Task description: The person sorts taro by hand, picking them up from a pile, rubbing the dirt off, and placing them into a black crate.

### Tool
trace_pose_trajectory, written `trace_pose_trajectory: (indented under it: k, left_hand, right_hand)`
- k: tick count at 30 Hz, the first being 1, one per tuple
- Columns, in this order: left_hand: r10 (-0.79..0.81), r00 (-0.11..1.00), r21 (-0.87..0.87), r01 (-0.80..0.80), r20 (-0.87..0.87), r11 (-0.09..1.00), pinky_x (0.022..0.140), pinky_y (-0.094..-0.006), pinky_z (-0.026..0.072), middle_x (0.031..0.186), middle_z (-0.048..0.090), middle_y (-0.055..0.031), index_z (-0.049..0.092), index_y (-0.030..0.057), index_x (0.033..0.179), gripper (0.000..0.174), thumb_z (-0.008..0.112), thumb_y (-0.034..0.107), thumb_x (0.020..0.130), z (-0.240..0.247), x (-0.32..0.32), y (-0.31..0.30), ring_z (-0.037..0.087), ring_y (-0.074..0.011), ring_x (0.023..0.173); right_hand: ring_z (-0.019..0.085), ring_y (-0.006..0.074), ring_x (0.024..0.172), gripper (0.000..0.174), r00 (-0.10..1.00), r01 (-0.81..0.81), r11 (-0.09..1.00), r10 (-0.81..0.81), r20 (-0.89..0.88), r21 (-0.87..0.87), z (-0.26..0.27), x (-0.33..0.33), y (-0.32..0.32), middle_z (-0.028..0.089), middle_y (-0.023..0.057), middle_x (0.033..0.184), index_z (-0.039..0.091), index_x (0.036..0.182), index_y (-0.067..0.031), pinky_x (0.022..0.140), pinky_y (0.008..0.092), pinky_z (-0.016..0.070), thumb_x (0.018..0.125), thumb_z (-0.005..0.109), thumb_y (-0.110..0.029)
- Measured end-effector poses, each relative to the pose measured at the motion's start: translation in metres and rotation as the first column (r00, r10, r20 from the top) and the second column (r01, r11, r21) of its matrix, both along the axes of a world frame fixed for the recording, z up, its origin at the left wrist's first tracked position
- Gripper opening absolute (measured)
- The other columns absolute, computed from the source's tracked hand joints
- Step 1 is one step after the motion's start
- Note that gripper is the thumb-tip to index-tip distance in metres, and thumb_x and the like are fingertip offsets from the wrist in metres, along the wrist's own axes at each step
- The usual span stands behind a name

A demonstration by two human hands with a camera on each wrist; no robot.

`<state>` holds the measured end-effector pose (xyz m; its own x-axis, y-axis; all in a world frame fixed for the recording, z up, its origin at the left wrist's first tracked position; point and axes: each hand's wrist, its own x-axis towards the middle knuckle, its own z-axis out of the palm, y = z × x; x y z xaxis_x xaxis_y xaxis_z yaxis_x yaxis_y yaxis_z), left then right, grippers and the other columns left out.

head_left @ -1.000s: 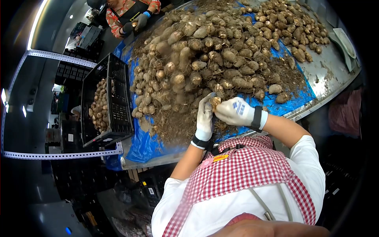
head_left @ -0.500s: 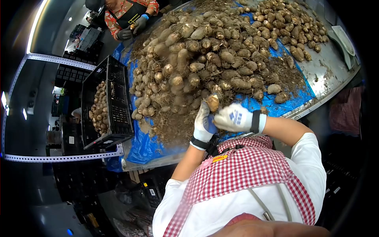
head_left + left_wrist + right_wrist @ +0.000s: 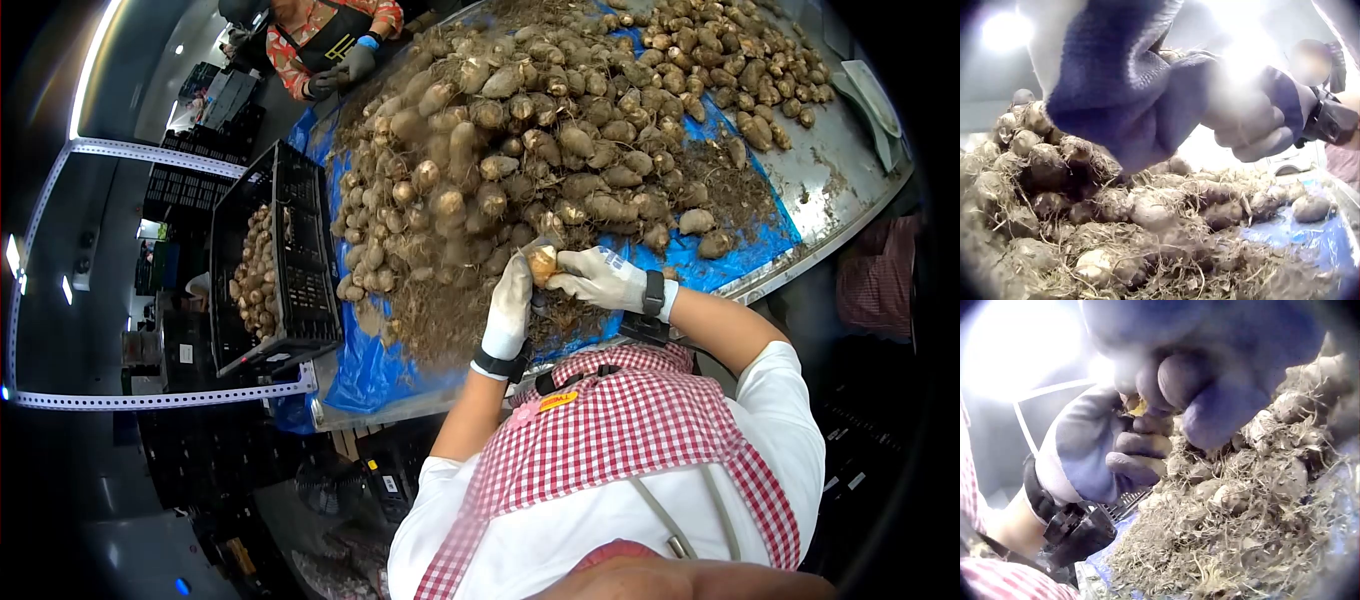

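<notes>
Both hands wear white work gloves with blue-grey palms and meet over the near edge of a heap of soil-covered taro (image 3: 560,150). My left hand (image 3: 508,305) grips one brown taro corm (image 3: 543,262) with a pale end. At its right side my right hand (image 3: 600,278) pinches it with curled fingers. In the right wrist view, a small yellow patch (image 3: 1140,407) shows between the fingers of the two hands. The left wrist view has the left glove (image 3: 1116,94) close in front, covering most of the corm. Whatever lies inside the right palm is hidden.
A black crate (image 3: 300,260) partly filled with taro stands tilted at the left. Blue plastic sheet (image 3: 365,375) and loose roots lie under the heap. Cleaner corms (image 3: 740,70) and a grey-green scoop-like thing (image 3: 870,110) are at the far right. Another gloved person (image 3: 335,45) works opposite.
The right hand moved from below the corm up to its right side and now touches it. The left hand keeps hold of the corm, which has tilted. Opposite, the other person's hands moved slightly.
</notes>
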<state>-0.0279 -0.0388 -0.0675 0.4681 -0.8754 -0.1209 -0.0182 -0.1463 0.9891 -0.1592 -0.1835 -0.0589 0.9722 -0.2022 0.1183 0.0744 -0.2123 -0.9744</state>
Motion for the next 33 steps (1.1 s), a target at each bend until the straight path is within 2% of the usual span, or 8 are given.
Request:
trace_pose_trajectory:
  k: [6,14,16,18,19,22,27,33]
  left_hand:
    - [-0.037,0.953,-0.016,0.033,-0.300,0.999,0.048,-0.0177,0.0322,0.089,0.064,0.0008,0.056,0.0026,0.127,0.071,0.040,0.064,0.095,0.021,-0.006,-0.001,0.046,-0.0031,0.058]
    - [-0.304,0.373,-0.347,-0.054,-0.877,0.936,0.048,-0.0219,0.0368,0.081,0.063,-0.0041,0.051,-0.0038,0.129,0.070,0.047,0.057,0.095,-0.015,0.002,-0.006,0.052,-0.0104,0.057]
    - [-0.266,0.453,-0.307,-0.019,-0.851,0.951,0.050,-0.0230,0.0381,0.076,0.061,-0.0030,0.045,-0.0023,0.135,0.073,0.044,0.059,0.095,-0.010,0.001,-0.007,0.052,-0.0106,0.058]
    - [-0.156,0.588,-0.214,-0.030,-0.794,0.976,0.050,-0.0227,0.0380,0.076,0.061,-0.0029,0.043,-0.0010,0.138,0.074,0.042,0.060,0.095,0.001,-0.012,-0.005,0.053,-0.0107,0.059]
    - [-0.220,0.663,-0.296,-0.002,-0.715,0.955,0.051,-0.0223,0.0399,0.088,0.064,-0.0042,0.040,0.0008,0.141,0.078,0.040,0.063,0.094,0.001,-0.014,-0.004,0.056,-0.0105,0.064]
    - [-0.120,0.923,-0.159,0.065,-0.365,0.985,0.057,-0.0228,0.0439,0.113,0.059,-0.0059,0.036,0.0005,0.143,0.090,0.042,0.071,0.088,0.013,-0.021,-0.007,0.057,-0.0100,0.082]
    - [-0.026,0.994,-0.124,0.013,-0.104,0.992,0.101,-0.0323,0.0422,0.127,0.053,-0.0128,0.038,-0.0021,0.140,0.092,0.049,0.071,0.086,0.004,-0.018,-0.002,0.054,-0.0204,0.115]
    - [-0.038,0.863,-0.195,-0.070,-0.503,0.978,0.079,-0.0263,0.0480,0.109,0.059,-0.0065,0.042,-0.0020,0.138,0.085,0.045,0.068,0.090,0.004,-0.025,-0.003,0.058,-0.0141,0.091]
  right_hand:
    - [0.054,0.0211,0.050,0.019,0.979,0.025,0.945,0.043,0.198,-0.327,0.009,0.002,0.005,0.053,0.0097,0.059,0.056,0.082,-0.0024,0.047,0.0360,0.0420,0.092,0.059,-0.019]
    - [0.060,0.0240,0.051,0.019,0.856,0.068,0.586,0.382,0.349,-0.808,0.010,-0.021,0.002,0.058,0.0070,0.061,0.054,0.070,-0.0108,0.046,0.0356,0.0492,0.082,0.064,-0.020]
    - [0.060,0.0223,0.053,0.018,0.903,0.067,0.730,0.245,0.352,-0.680,0.008,-0.020,0.000,0.059,0.0085,0.063,0.055,0.075,-0.0088,0.049,0.0348,0.0506,0.086,0.062,-0.021]
    - [0.063,0.0242,0.058,0.024,0.984,-0.051,0.934,-0.013,-0.176,-0.353,0.020,-0.017,-0.009,0.059,0.0120,0.065,0.055,0.083,-0.0046,0.052,0.0356,0.0502,0.091,0.058,-0.027]
    - [0.062,0.0278,0.057,0.035,0.990,0.143,0.905,-0.126,0.067,-0.402,0.017,-0.016,-0.007,0.058,0.0145,0.064,0.053,0.089,-0.0004,0.052,0.0369,0.0486,0.094,0.057,-0.035]
    - [0.060,0.0310,0.055,0.042,0.993,0.066,0.880,-0.103,-0.055,-0.470,0.021,-0.013,-0.001,0.058,0.0165,0.063,0.053,0.094,0.0014,0.052,0.0377,0.0472,0.094,0.058,-0.040]
    - [0.061,0.0294,0.056,0.037,1.000,-0.017,0.957,0.011,-0.025,-0.288,0.002,-0.004,-0.003,0.058,0.0171,0.064,0.057,0.090,0.0017,0.051,0.0377,0.0445,0.095,0.057,-0.035]
    - [0.058,0.0303,0.052,0.021,0.972,0.082,0.900,0.022,0.233,-0.428,0.004,-0.006,0.012,0.056,0.0140,0.061,0.056,0.080,-0.0020,0.048,0.0388,0.0437,0.093,0.057,-0.018]
